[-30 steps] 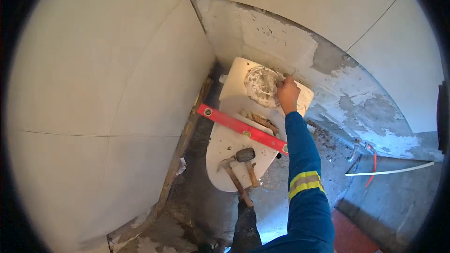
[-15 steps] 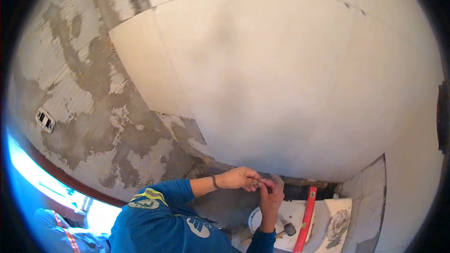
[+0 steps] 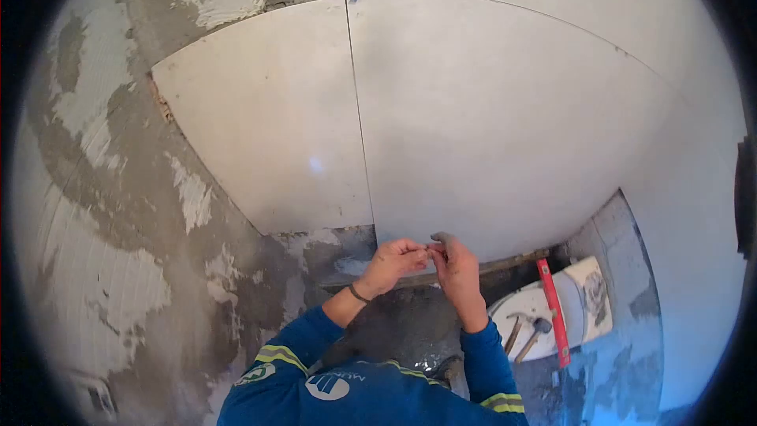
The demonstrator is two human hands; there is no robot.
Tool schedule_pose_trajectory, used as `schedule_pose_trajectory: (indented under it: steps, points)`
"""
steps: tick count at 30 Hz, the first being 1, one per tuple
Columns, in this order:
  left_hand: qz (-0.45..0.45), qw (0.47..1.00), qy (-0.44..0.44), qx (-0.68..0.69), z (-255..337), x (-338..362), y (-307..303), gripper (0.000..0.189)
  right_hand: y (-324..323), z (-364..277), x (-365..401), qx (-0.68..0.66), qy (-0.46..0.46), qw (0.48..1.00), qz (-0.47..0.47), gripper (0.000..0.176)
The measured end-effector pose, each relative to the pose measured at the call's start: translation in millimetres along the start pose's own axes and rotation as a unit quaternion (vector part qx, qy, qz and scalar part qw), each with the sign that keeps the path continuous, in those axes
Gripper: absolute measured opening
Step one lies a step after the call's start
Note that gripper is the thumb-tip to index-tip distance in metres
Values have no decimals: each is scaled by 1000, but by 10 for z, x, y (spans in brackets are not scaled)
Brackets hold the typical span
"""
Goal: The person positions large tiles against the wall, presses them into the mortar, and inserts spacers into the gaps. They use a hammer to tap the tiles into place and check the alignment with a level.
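My left hand (image 3: 392, 265), with a dark band at its wrist, is closed in a pinch near the lower edge of the wall tiles. Just right of it, my right hand (image 3: 457, 272) is closed too, its fingertips meeting those of the left. Something tiny is pinched between them, too small to name. Behind and above the hands are large pale tiles (image 3: 505, 126), with a dark vertical joint between two of them.
A red level (image 3: 553, 312) lies across a white toilet (image 3: 520, 308) at lower right, with a mallet (image 3: 542, 326) and a hammer (image 3: 514, 331) beside it. Rough, patchy wall (image 3: 118, 213) spans the left. A wooden strip (image 3: 505, 265) runs beneath the tiles.
The view has turned, so the tile joint stands more upright and the toilet appears farther right. My hands remain together, now lower against the tiles, with both forearms reaching up from below.
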State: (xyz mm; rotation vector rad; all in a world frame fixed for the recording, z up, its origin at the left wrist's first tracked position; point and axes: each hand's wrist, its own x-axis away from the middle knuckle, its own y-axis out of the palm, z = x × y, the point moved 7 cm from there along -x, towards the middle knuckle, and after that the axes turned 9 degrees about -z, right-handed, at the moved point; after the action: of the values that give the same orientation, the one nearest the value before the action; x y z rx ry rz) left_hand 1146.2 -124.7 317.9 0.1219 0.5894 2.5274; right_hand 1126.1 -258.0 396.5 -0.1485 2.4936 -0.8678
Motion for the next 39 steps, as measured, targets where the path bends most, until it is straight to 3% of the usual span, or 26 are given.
schedule_pose_trajectory:
  steps: [2,3,4,5,7,8,10,13,14,15,16,18,19,21,26,27,29,31,32,34,37,39]
  points:
    - [24,998,19,-49,183,90,-174,19,75,-185,-39,-52,21,998,12,29]
    - [45,985,42,-163,354,133,-228,16,126,-261,-33,-115,31,993,14,30]
    - [67,958,64,-272,484,207,-266,14,160,-346,-24,-112,47,992,16,30]
    - [61,961,50,-266,495,269,-299,14,179,-435,-21,-121,53,991,20,29]
    - [58,915,118,-380,664,356,-286,15,264,-485,11,-130,68,989,23,28]
    - [54,918,110,-376,686,383,-300,15,320,-499,30,-87,52,994,27,29]
    - [19,839,117,-530,722,484,-224,18,507,-406,148,-54,46,997,28,30]
    - [22,805,94,-585,588,542,-223,18,834,-259,299,48,13,999,2,28]
    - [16,806,86,-585,461,543,-274,18,898,-150,362,-11,71,997,13,28]
    - [50,929,22,-366,222,537,-494,18,975,-24,455,-70,130,989,24,28]
    - [85,988,-48,-120,-104,594,-661,17,1062,94,528,-74,144,987,22,28]
    - [66,986,-85,-125,-143,693,-607,18,1131,401,644,-191,213,956,61,27]
    - [46,985,-102,-134,-142,686,-590,20,1141,436,669,-188,224,954,63,27]
    - [50,982,-113,-140,-182,721,-599,22,1050,263,644,-269,184,938,116,29]
    - [26,991,-109,-76,-135,699,-560,19,894,-17,529,-157,170,967,104,27]
    - [26,991,-101,-80,-168,714,-581,19,859,-62,510,-128,161,974,92,28]
    - [35,963,-59,-260,-52,676,-663,17,898,-62,486,-100,137,985,-7,35]
    - [59,909,16,-412,206,708,-553,16,843,-144,475,-290,109,951,12,42]
    - [59,905,32,-421,319,695,-501,16,784,-179,419,-288,91,953,18,42]
    - [65,877,98,-465,536,748,-331,15,827,-142,430,-474,145,868,-9,47]
    - [64,848,149,-504,746,733,-214,10,715,-224,364,-532,148,834,-13,50]
    - [63,837,169,-516,834,708,-152,10,663,-241,306,-509,153,847,0,49]
